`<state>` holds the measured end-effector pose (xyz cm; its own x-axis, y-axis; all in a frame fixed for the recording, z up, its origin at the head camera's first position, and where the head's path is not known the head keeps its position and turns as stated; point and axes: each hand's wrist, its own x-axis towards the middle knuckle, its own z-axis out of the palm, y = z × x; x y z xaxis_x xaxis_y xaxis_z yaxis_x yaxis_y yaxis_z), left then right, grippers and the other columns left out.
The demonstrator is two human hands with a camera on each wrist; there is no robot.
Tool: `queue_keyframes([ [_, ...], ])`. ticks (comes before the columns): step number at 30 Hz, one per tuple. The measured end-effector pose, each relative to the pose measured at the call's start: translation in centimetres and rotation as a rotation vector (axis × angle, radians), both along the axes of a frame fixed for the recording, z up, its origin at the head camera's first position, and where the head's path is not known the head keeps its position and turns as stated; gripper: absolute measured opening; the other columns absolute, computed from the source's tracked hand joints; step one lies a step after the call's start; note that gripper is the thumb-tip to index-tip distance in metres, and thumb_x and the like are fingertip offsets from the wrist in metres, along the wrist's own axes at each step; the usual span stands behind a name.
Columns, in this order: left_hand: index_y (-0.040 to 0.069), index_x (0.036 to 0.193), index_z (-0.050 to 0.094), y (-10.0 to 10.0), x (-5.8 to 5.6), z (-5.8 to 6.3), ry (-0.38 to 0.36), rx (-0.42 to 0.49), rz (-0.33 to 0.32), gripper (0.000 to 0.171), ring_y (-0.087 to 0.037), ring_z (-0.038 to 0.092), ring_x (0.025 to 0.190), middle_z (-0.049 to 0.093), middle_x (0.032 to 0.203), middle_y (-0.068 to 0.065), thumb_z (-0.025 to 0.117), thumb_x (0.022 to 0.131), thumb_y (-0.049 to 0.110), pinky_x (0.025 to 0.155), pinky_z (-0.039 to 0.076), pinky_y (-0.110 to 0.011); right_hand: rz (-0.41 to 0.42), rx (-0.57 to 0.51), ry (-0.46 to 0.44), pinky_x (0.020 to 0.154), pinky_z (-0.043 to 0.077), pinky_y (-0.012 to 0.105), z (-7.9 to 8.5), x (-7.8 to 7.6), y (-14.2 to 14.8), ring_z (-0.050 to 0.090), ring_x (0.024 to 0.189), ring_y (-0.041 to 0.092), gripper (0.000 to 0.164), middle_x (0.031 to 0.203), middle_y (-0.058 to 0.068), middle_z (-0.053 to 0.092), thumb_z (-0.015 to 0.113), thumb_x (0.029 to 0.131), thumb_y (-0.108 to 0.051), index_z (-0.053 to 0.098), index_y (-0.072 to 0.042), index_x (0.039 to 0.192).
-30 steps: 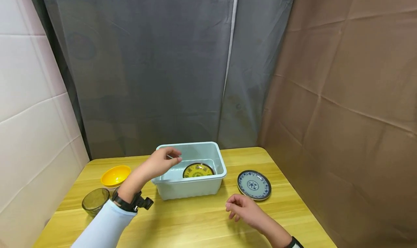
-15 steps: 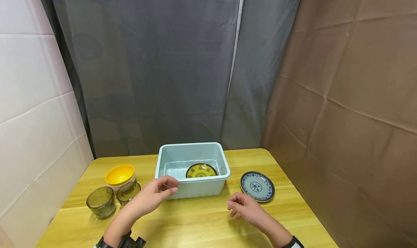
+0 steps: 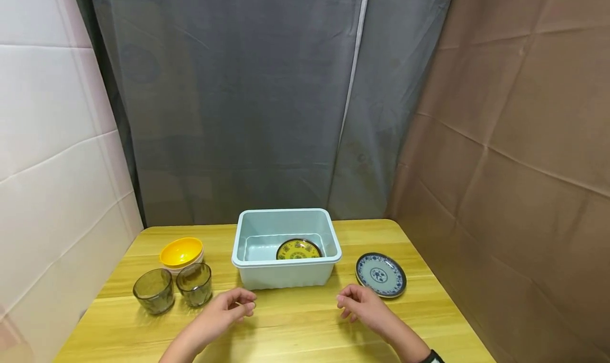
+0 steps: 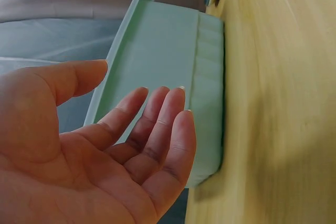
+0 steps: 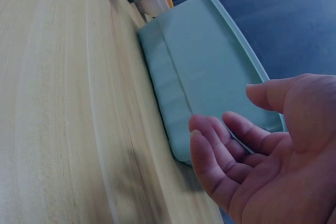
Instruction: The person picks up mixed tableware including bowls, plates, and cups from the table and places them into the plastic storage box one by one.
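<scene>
My left hand (image 3: 220, 315) hovers over the table in front of the bin's left corner, its fingers loosely bent with nothing in them. In the left wrist view its palm (image 4: 79, 171) faces the pale blue-green plastic bin (image 4: 157, 45). On the other side, my right hand (image 3: 367, 309) is likewise bare, just in front of a stacked-looking blue-patterned plate (image 3: 379, 274). The right wrist view shows its relaxed fingers (image 5: 210, 166) near the bin. Inside the bin (image 3: 286, 275) lies a yellow patterned plate (image 3: 298, 249), its near edge hidden by the front wall.
Two smoky glass cups (image 3: 154, 292) stand at the left, one beside the other. Behind them sits a yellow bowl (image 3: 181, 252) on top of something white. Cloth walls rise behind and on both sides of the wooden table (image 3: 290, 326).
My left hand has drawn back from above the bin to the table in front of it, uncovering the right-hand glass cup. The right hand has stayed nearly still. The view has shifted slightly.
</scene>
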<state>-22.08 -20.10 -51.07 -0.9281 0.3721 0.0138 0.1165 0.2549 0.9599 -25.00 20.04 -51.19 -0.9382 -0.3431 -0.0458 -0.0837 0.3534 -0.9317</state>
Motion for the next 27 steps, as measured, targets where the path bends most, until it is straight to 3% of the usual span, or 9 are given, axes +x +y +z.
queue_keyframes([
  [15,-0.005,0.132,0.067,0.0,-0.3,-0.8,-0.057,0.025,0.010,0.030,-0.035,0.072,0.111,0.072,0.118,-0.011,0.065,0.113,0.018,0.095,0.063,-0.054,-0.020,0.011,-0.003,0.074,0.065,0.043,-0.4,-0.4,0.6,0.075,0.090,0.033,0.024,0.102,0.013,0.072,0.066,0.111,-0.019,0.067,0.005,0.113],
  [21,-0.006,0.132,0.067,-0.1,-0.3,-0.8,-0.070,0.042,0.004,0.033,-0.038,0.071,0.113,0.072,0.119,-0.014,0.067,0.112,0.019,0.097,0.062,-0.055,-0.116,0.052,0.025,0.074,0.064,0.045,-0.7,-2.2,2.7,0.074,0.090,0.033,0.025,0.104,0.015,0.071,0.064,0.114,-0.018,0.065,0.007,0.114],
  [27,-0.006,0.133,0.066,-0.3,-0.3,-0.6,-0.090,0.043,-0.014,0.034,-0.037,0.072,0.113,0.072,0.118,-0.012,0.066,0.113,0.022,0.098,0.062,-0.055,-0.310,0.128,0.099,0.071,0.061,0.041,-1.2,-5.5,6.4,0.072,0.086,0.030,0.019,0.101,0.015,0.072,0.066,0.113,-0.016,0.067,0.002,0.107],
])
